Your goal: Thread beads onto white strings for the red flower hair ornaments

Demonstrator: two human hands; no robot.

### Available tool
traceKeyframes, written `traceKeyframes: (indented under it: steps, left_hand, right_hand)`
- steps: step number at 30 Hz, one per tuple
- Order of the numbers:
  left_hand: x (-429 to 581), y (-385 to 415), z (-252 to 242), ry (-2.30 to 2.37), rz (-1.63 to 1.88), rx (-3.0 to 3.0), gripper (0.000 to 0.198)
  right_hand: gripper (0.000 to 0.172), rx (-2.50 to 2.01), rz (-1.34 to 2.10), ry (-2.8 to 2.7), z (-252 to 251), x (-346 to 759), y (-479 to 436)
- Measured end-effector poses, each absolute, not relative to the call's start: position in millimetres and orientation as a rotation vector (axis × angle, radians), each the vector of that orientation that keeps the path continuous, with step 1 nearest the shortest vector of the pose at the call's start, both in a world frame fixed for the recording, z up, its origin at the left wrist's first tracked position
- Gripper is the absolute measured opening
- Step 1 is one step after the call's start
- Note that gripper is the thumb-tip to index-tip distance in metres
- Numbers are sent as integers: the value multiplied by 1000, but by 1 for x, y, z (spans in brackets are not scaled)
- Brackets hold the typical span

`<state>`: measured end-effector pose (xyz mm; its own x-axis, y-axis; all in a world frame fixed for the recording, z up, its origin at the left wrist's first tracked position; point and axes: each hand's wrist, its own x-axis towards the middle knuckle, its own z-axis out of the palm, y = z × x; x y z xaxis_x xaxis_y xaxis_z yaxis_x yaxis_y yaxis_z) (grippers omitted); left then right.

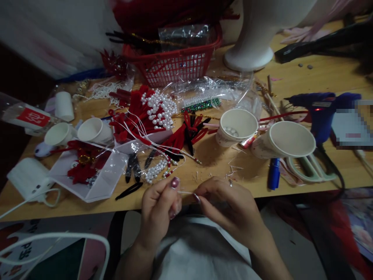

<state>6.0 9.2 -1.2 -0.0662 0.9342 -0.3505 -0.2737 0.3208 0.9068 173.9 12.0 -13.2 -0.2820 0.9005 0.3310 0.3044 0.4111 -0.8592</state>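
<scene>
A short white thread stretches between my two hands, just off the front edge of the table. My left hand is closed, its thumb pressed on the fingers with one end of the thread in the pinch. The other end runs to the thumb and forefinger of my right hand, which are pinched together. Past my fingers lie a cluster of small pearl beads and a beaded strand. Bits of cut thread are scattered on the wood. Black fuzzy strips rest left of my left hand.
Paper cups stand at right, one with beads inside. Beyond them is a blue glue gun with a red light. Scissors and a blue marker lie near the edge. A white box, pearl sprays and a red basket occupy the left and back.
</scene>
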Motion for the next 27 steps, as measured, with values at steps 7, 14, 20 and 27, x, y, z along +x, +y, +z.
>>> traceKeyframes:
  steps: [7,14,20,27]
  left_hand:
    - [11,20,-2,1288,1390,537,47]
    - [13,4,-14,1416,1085,1036,43]
    - [12,2,-11,1372,1046,1051,48]
    - [15,15,-2,875,996,339,45]
  right_hand:
    - [14,-1259,480,-1959,-25,191,22]
    - [21,-1016,946,-1834,-11,171,12]
    - [7,-1014,1305,-1670,-12,163,9]
    - [9,-969,1085,-1702,-4,167,4]
